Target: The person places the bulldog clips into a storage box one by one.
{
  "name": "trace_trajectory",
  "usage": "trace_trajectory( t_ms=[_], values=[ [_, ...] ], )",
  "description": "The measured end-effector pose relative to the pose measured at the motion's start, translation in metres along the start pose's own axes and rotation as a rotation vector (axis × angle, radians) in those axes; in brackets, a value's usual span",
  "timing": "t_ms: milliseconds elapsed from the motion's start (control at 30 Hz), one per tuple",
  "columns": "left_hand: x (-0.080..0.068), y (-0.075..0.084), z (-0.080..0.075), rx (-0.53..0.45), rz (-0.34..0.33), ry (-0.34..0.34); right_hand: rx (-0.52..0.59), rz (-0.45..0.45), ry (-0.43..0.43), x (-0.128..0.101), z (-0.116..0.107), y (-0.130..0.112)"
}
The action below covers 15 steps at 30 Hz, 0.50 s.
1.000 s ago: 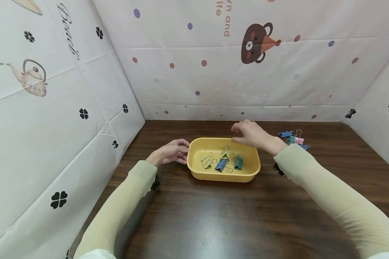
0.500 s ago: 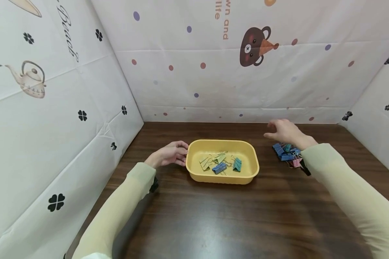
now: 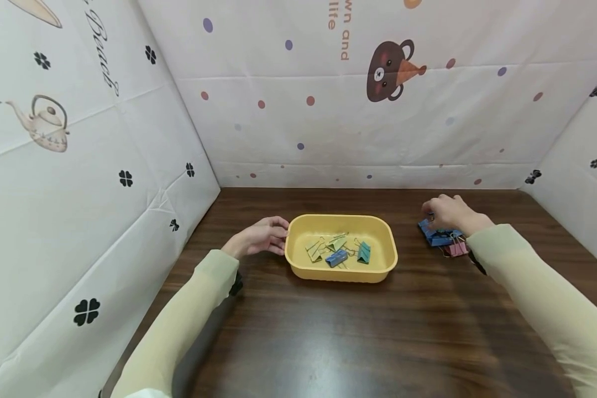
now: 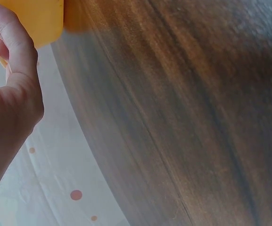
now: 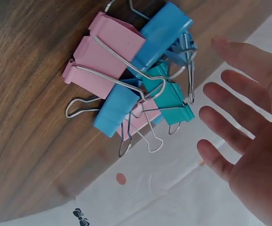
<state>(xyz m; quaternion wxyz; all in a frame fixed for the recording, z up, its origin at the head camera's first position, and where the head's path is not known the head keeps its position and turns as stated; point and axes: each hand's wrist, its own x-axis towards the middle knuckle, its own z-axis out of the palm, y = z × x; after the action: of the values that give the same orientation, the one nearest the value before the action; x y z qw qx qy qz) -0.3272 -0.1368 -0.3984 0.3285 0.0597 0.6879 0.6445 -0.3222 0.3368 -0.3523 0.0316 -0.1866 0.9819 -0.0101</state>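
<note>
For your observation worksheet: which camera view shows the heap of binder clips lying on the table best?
The right wrist view: the heap of binder clips fills the frame, pink, blue and teal with wire handles, and the right hand is spread open beside it. The head view shows it small, partly behind that hand. The left wrist view shows none of it.
</note>
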Motion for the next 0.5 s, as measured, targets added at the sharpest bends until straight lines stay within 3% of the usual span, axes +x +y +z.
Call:
trace_trajectory(
  t_ms=[500],
  values=[
    [0.0,0.001,0.0,0.013,-0.011,0.004,-0.136,-0.02,-0.052,0.001,0.017,-0.007]
  ],
)
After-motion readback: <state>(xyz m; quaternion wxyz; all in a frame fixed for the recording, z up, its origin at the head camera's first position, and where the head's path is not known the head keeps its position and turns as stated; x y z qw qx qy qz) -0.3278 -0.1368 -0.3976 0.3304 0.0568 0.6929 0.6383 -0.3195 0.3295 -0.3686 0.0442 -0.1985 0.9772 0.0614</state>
